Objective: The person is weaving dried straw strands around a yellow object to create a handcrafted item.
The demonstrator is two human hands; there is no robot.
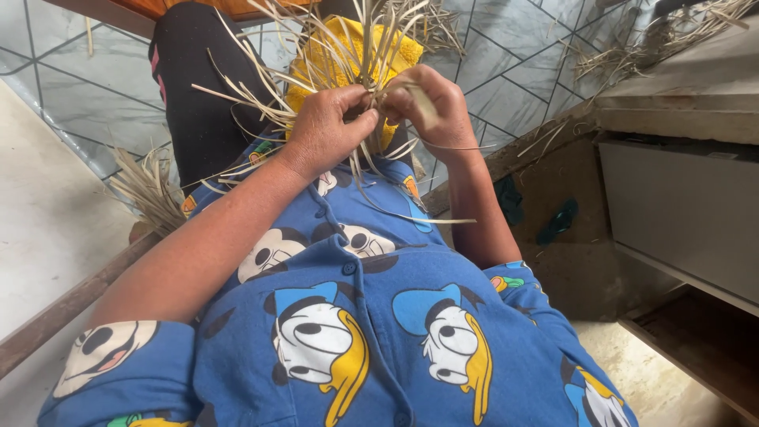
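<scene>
Left hand [328, 126]: at 12 o'clock in the view, above the lap; fingers [357, 125] curled and pressed together, clamped on a bundle of dry straw strips [360, 47].

Right hand [433, 107]: just beside the left at 1 o'clock, knuckles nearly touching it; fingers bent inward, pinching one flat strip [423, 101] against the bundle.

Dry straw strips: pale tan, narrow, fanning upward and outward from the two hands toward 12 o'clock; several loose ends trail down toward 5 o'clock across the shirt.

Yellow cloth [348, 55]: behind the strips at 12 o'clock, partly hidden by them.

Blue shirt [371, 316]: buttoned, printed with cartoon characters, filling the view from centre to 6 o'clock.

Black trouser leg [194, 103]: at 11 o'clock, raised, with strips lying across it.

Second heap of straw [146, 190]: at 9 o'clock, beside a wooden rail [63, 308].

Tiled floor [514, 63]: grey with dark line pattern, at 1 o'clock.

Concrete ledge [680, 95]: at 2 o'clock, bearing further straw scraps [664, 35].

Green sandal [557, 221]: at 3 o'clock, on the dirt floor, well apart from the hands.
</scene>
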